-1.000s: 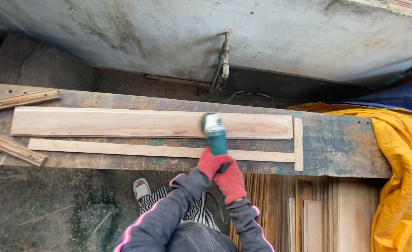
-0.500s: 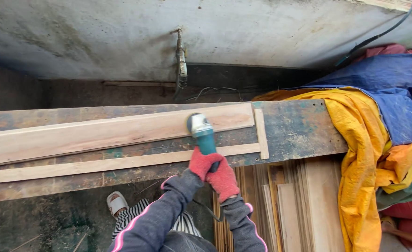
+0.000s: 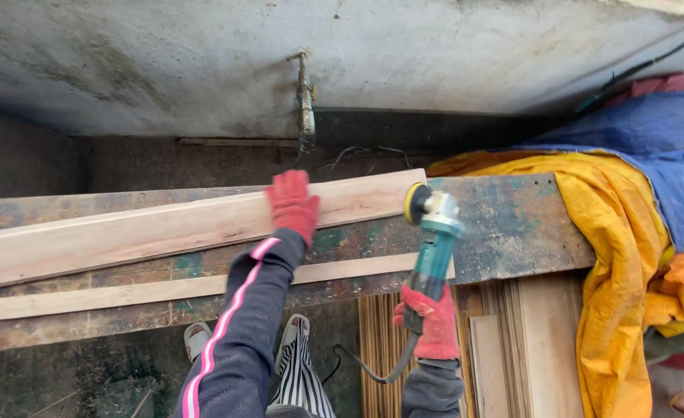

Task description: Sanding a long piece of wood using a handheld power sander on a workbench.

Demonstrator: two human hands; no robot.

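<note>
Wall [image 3: 202,62]: grey concrete, stained, behind the work. A rusty pipe [image 3: 305,101] hangs down it.

Tabletop [image 3: 504,224]: long, worn, patchy paint. Tarp [image 3: 613,255], yellow, is bunched over its right end, with blue sheet [image 3: 667,155] behind. Stacked boards [image 3: 504,348] stand below the front edge, right of the legs.

Plank [image 3: 125,232]: pale wood, flat on the tabletop, running left to right, far end slightly raised in view. A thin strip [image 3: 125,294] lies nearer, parallel, apart from it; likely a stop or spare piece.

Left hand [image 3: 292,203], red glove: palm down on the plank, fingers together and flat, pressing; judged to steady the plank.

Right hand [image 3: 432,321], red glove: fingers wrapped around the grinder [image 3: 433,232] body. Tool is held upright off the plank, yellow disc [image 3: 414,203] facing left, just beside the plank's right end; touching or not, cannot tell. Cord [image 3: 373,371] trails down from the handle.
</note>
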